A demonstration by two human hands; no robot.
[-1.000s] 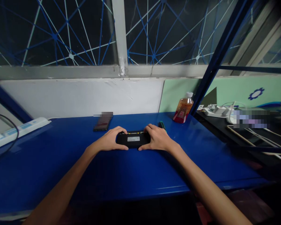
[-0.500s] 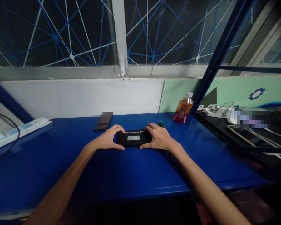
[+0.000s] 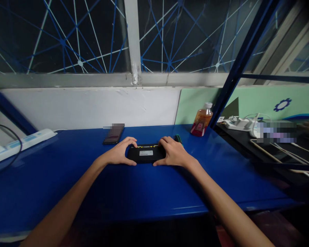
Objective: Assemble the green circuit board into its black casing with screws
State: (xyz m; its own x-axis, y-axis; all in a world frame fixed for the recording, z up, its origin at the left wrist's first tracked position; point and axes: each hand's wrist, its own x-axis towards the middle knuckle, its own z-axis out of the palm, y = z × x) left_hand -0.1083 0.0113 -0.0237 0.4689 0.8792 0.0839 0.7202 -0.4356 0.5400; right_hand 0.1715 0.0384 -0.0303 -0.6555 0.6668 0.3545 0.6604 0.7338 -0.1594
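A flat black box with a white label on its face lies between my hands on the blue table. Small yellow marks line its far edge; I cannot make out its exact kind. My left hand grips the left end, thumb on the near side and fingers on the far side. The right end is held the same way by my right hand, which hides that corner. Just beyond my right hand is a small green and black object, partly covered.
A dark phone lies behind my left hand. At the back right stands a bottle of reddish-orange drink. A white power strip with a black cable is at the left; chargers and cables lie on the black table at right.
The view has shifted very slightly. My right hand sits a touch further left and lower, so more of the green and black object shows. Both hands still grip the box.
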